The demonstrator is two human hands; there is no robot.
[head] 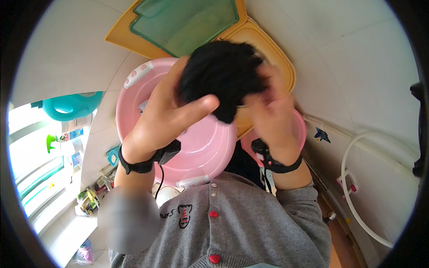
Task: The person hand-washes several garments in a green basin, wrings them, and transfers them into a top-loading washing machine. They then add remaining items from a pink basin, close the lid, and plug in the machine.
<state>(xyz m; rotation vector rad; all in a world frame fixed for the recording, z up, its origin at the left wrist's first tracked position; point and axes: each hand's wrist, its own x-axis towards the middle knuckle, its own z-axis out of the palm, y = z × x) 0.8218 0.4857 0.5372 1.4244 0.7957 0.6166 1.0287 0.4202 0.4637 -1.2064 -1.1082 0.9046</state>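
Observation:
A bunched black cloth [221, 77] is held up between both hands, above the far rim of a large pink plastic basin [201, 144]. My left hand [164, 110] grips its left side, thumb across the front. On the other side my right hand [273, 110] is blurred by motion, its fingers curled against the cloth's right edge. Something pale lies in the basin, mostly hidden behind my left hand. Each wrist wears a black strap with a small device and a cable.
Behind the cloth is a yellow appliance [285, 63] with a raised lid [187, 23] of green translucent plastic. A smaller pink tub [300, 127] stands at right. Detergent bottles, including a teal jug [72, 105], line the window at left. A white hose [345, 171] loops along the right wall.

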